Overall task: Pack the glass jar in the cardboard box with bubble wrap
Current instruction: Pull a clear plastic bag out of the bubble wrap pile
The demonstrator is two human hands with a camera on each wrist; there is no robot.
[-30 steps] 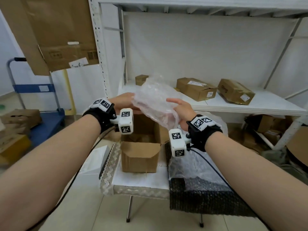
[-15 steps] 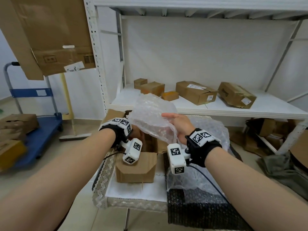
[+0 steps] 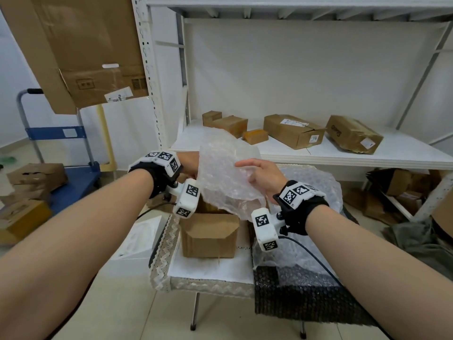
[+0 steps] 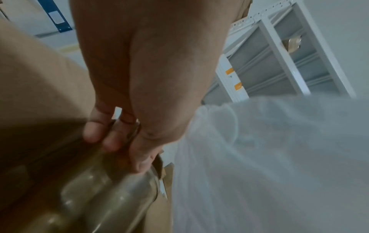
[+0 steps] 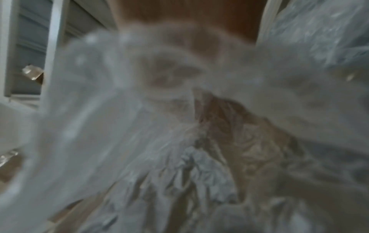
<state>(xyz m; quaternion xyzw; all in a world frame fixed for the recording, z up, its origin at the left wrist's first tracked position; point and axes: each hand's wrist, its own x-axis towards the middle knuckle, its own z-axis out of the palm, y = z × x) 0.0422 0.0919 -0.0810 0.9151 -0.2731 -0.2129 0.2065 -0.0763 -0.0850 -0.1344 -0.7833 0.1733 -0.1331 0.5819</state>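
Observation:
My left hand (image 4: 119, 141) grips the rim of the clear glass jar (image 4: 111, 197) from above with curled fingers, at the mouth of the open cardboard box (image 3: 208, 236). In the head view the left hand (image 3: 190, 164) is half hidden behind a crumpled sheet of bubble wrap (image 3: 225, 173), and the jar is out of sight. My right hand (image 3: 259, 175) holds that sheet up above the box, thumb on top. The right wrist view is blurred, with the bubble wrap (image 5: 119, 126) covering the fingers.
The box stands on a small table (image 3: 210, 268) with a white cloth. A loose heap of bubble wrap (image 3: 311, 190) and a black sheet (image 3: 306, 298) lie to its right. Behind is a white shelf (image 3: 343, 153) bearing several cartons. A blue trolley (image 3: 73, 177) stands at the left.
My left hand has dropped from beside the raised wrap down to the box's opening. The right hand keeps the sheet up, and the head has tilted upward.

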